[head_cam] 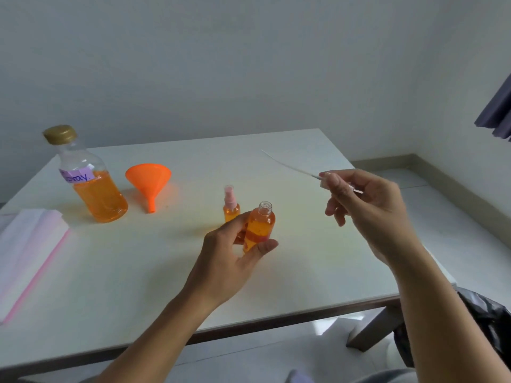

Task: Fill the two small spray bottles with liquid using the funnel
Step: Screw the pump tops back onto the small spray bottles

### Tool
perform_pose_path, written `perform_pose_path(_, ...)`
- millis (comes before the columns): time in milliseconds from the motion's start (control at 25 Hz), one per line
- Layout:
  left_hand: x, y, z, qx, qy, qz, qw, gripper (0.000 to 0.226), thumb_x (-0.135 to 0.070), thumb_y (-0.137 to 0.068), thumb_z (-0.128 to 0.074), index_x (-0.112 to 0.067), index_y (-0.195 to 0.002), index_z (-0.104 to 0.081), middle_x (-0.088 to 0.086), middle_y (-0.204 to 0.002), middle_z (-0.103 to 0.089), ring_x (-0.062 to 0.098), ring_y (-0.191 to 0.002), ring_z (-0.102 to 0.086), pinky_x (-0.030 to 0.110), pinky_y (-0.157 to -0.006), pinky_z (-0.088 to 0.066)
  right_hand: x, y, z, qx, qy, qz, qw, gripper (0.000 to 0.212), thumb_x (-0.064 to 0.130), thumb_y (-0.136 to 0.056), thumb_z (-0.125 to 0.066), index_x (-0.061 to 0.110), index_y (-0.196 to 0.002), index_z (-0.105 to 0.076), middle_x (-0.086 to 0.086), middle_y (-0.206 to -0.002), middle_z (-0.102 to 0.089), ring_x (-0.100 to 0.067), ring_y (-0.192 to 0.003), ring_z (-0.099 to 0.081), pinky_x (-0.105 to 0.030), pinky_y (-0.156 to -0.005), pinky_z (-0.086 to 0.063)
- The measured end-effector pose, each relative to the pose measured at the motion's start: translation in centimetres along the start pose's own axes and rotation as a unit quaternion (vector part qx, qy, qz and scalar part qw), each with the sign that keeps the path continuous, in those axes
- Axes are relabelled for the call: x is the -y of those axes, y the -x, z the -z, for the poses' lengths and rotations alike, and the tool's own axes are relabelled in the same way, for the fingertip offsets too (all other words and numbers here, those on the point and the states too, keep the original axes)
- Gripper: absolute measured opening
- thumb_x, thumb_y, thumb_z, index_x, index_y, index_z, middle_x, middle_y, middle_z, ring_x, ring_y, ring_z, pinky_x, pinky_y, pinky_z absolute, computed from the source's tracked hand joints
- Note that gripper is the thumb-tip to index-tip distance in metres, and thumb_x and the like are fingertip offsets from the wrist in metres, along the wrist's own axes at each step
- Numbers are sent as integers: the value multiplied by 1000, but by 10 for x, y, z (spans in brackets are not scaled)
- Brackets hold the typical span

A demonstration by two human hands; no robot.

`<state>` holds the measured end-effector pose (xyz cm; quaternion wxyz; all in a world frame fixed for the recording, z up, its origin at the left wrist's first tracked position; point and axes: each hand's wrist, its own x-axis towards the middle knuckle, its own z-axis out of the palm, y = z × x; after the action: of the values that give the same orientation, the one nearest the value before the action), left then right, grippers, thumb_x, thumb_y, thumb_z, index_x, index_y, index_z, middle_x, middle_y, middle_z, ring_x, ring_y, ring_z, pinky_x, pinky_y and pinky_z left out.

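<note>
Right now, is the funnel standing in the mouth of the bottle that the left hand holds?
No, the funnel lies on the table beside the big bottle; the held bottle has a bare mouth.

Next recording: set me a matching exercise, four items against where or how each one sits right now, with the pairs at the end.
Things:
1. funnel
2. large bottle
3. uncapped small bottle
4. spray pump

States:
A. gripped by the left hand
B. lying on its side on the table
C. pinched in the right hand
D. standing, gold cap on

Pairs: 1-B, 2-D, 3-A, 4-C
</note>
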<state>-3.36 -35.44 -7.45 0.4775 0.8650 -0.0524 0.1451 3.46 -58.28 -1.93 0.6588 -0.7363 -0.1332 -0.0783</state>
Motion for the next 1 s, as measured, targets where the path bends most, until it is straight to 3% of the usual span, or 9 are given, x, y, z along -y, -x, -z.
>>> perform_pose_path(120, 9, 7, 13, -26, 9, 7, 1000, 45, -55, -77, -69, -37, -118, -62, -18, -100, -68, 3, -95, -64, 16, -82, -53, 19, 9, -9, 54, 6, 25, 998, 21, 27, -88, -74, 13, -103, -76, -12, -82, -76, -32, -63, -72, -35, -53, -53)
perform_pose_path(280, 15, 12, 17, -56, 11, 17, 998, 40, -53, -77, -70, -42, -114, -58, -23, -98, -64, -5, -99, -56, 6, -68, -49, 28, 13, -16, 100, 83, 44, 991, 26, 14, -84, -79, 13, -109, -72, -10, -84, -77, -30, -69, -75, -40, -65, -61)
perform_pose_path(440, 22, 12, 21, -75, 3, 19, 997, 43, -50, -77, -70, -43, -117, -56, -25, -99, -62, -13, -100, -53, -1, -68, -44, 28, 10, -16, 92, 121, 45, 987, 23, 8, -83, -80, 17, -103, -72, -6, -84, -77, -23, -72, -75, -41, -70, -63)
perform_pose_path(640, 28, 13, 21, -85, -19, 10, 996, 46, -50, -78, -70, -44, -122, -56, -18, -101, -64, -4, -99, -56, 3, -69, -47, 29, 8, -18, 69, 126, 67, 987, 24, 9, -82, -80, 21, -101, -73, -2, -85, -77, -20, -72, -76, -34, -68, -63)
perform_pose_path(1000, 30, 11, 7, -91, -60, 21, 994, 57, -54, -80, -68, -35, -132, -53, -11, -109, -62, 7, -97, -58, 16, -72, -54, 32, 10, -10, 47, 150, 88, 984, 28, 6, -82, -81, 25, -101, -74, 2, -89, -78, -20, -77, -76, -40, -79, -63)
